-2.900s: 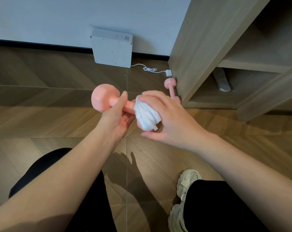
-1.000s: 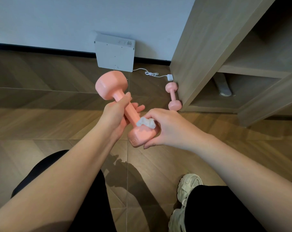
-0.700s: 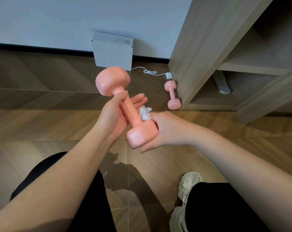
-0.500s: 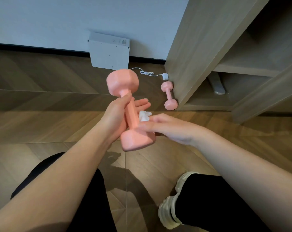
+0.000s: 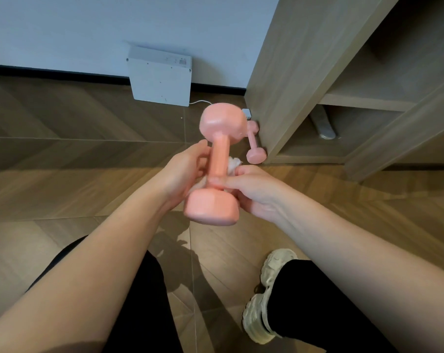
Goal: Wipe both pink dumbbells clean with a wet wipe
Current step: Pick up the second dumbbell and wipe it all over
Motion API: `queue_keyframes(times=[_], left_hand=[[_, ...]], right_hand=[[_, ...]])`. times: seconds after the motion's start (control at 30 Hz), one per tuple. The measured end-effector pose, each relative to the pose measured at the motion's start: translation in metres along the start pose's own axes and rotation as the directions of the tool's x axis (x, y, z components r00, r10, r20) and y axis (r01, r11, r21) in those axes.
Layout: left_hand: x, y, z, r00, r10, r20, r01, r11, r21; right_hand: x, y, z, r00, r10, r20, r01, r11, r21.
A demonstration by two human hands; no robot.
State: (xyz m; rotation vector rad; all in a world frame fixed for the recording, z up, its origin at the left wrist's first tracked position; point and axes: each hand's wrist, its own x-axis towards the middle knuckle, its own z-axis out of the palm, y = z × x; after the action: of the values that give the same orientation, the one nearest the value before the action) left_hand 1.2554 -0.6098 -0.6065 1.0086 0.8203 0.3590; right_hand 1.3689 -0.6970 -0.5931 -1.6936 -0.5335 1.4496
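- the person holds a pink dumbbell [image 5: 219, 159] up in the air in front of them, over the wood floor [image 5: 63, 154].
- the pink dumbbell stands almost straight up, with one fat end on top and the other fat end at the bottom, nearer the camera.
- the left hand [image 5: 182, 174] grips the thin middle bar from the left side. its thumb lies on the front of the bar and its fingers curl round the back.
- the right hand [image 5: 251, 189] comes in from the right side. its thumb presses across the low part of the bar, just above the bottom fat end.
- a white wipe [image 5: 233, 163] is bunched up behind the bar. the right hand's fingers curl round it and squeeze it against the bar. only a little of the wipe pokes out.
- the other pink dumbbell [image 5: 256, 155] lies on the floor, right next to the bottom corner of a wood shelf [image 5: 292, 72]. no hand touches it.
- a white box [image 5: 162, 80] leans on the wall, with a white cord [image 5: 200, 101] coming out of it.
- a light shoe [image 5: 264, 301] and black pants [image 5: 144, 314] show at the bottom.
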Motion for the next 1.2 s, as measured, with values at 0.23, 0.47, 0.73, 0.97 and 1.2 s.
queue_keyframes(times=[0.23, 0.47, 0.73, 0.97, 1.2], left_hand=[[-0.003, 0.002, -0.011, 0.976, -0.218, 0.004, 0.217, 0.970, -0.113], [-0.007, 0.007, 0.007, 0.960, -0.199, 0.197, 0.267, 0.865, -0.426], [-0.004, 0.005, 0.018, 0.991, 0.098, -0.089, -0.116, 0.969, -0.218], [-0.005, 0.006, 0.017, 0.999, 0.008, -0.039, -0.020, 0.950, -0.310], [-0.007, 0.003, 0.023, 0.996, -0.090, -0.011, 0.074, 0.871, -0.485]], right_hand=[[0.010, -0.029, -0.009, 0.965, -0.157, -0.209, 0.198, 0.961, 0.192], [0.009, -0.044, -0.013, 0.918, -0.293, -0.267, 0.316, 0.948, 0.047], [0.009, -0.060, -0.023, 0.923, -0.236, -0.302, 0.332, 0.887, 0.321], [0.013, -0.064, -0.029, 0.944, -0.158, -0.291, 0.297, 0.792, 0.533], [0.010, -0.066, -0.031, 0.959, -0.222, -0.174, 0.281, 0.806, 0.521]])
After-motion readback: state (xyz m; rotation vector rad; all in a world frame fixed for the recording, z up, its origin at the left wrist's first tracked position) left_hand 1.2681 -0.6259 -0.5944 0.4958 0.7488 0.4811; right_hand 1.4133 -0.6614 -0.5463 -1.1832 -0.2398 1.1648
